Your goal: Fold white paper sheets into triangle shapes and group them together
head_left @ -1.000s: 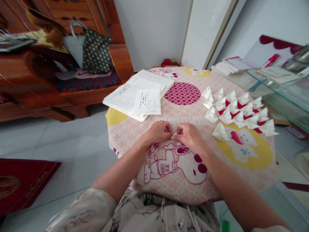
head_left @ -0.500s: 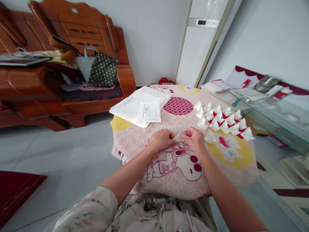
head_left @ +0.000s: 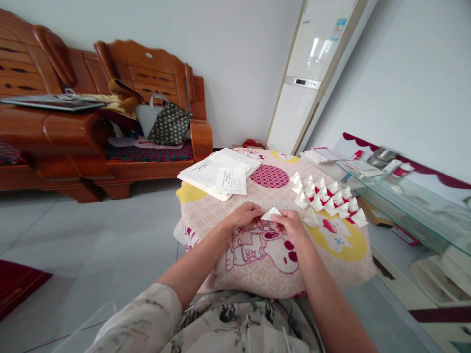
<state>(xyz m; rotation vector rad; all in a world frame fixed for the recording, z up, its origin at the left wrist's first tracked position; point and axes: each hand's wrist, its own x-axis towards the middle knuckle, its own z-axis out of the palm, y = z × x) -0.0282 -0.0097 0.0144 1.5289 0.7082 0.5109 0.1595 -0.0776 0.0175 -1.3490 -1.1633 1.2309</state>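
Both of my hands pinch a small folded white paper piece (head_left: 271, 213) just above the cloth-covered table (head_left: 206, 211). My left hand (head_left: 246, 216) holds its left corner with fingers closed. My right hand (head_left: 289, 223) grips its right side, fingers curled. To the right of my hands lies a cluster of several folded white-and-red paper pieces (head_left: 328, 200). A stack of printed white sheets (head_left: 218, 173) rests at the table's far left.
A wooden sofa (head_left: 73, 137) with a dotted handbag (head_left: 170, 123) stands at the left. A tall white air conditioner (head_left: 307, 83) is in the corner. A glass cabinet (head_left: 412, 196) with papers on it runs along the right. A red mat (head_left: 18, 284) lies on the grey floor.
My head has tilted up, so the table looks smaller and more of the room shows. The folded piece, earlier hidden between my fingers, now shows as a white triangle lifted slightly.
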